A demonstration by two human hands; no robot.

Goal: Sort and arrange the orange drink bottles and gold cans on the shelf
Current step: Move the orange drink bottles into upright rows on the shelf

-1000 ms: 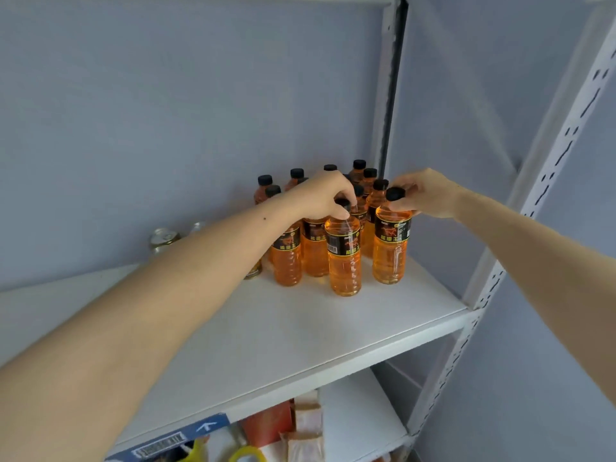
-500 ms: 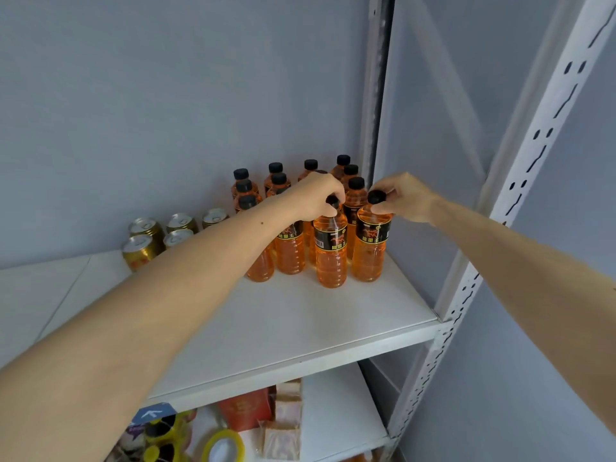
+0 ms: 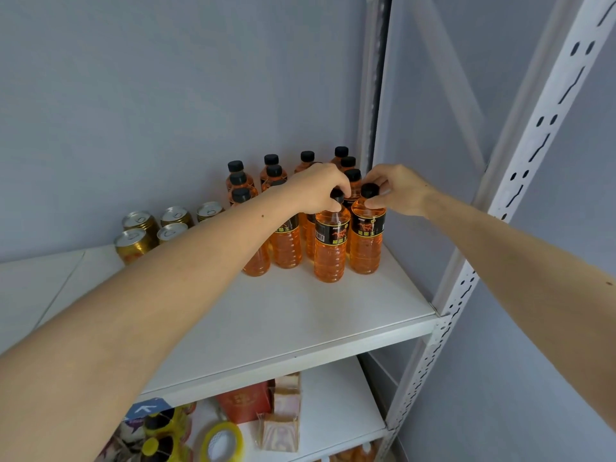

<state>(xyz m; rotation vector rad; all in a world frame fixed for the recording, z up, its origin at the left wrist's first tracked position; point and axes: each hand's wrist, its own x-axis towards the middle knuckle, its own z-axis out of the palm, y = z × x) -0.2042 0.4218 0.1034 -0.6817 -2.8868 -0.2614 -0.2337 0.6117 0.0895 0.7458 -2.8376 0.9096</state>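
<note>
Several orange drink bottles with black caps stand clustered at the back right corner of the white shelf [image 3: 300, 315]. My left hand [image 3: 320, 188] grips the cap of a front bottle [image 3: 330, 248]. My right hand [image 3: 396, 188] holds the neck of the front right bottle [image 3: 366, 241], which stands next to it. Both bottles rest upright on the shelf. Several gold cans [image 3: 133, 243] stand in a group to the left of the bottles, by the back wall. My left forearm hides parts of some bottles and cans.
A white perforated upright [image 3: 520, 168] frames the shelf's right front corner, with the grey wall behind. The lower shelf [image 3: 336, 408] holds a red box [image 3: 243, 406], small packets, a yellow tape roll [image 3: 221, 443] and yellow-topped items.
The view has shifted, so the cans on the left show more fully. Both hands stay on the two front bottles, which have barely moved.
</note>
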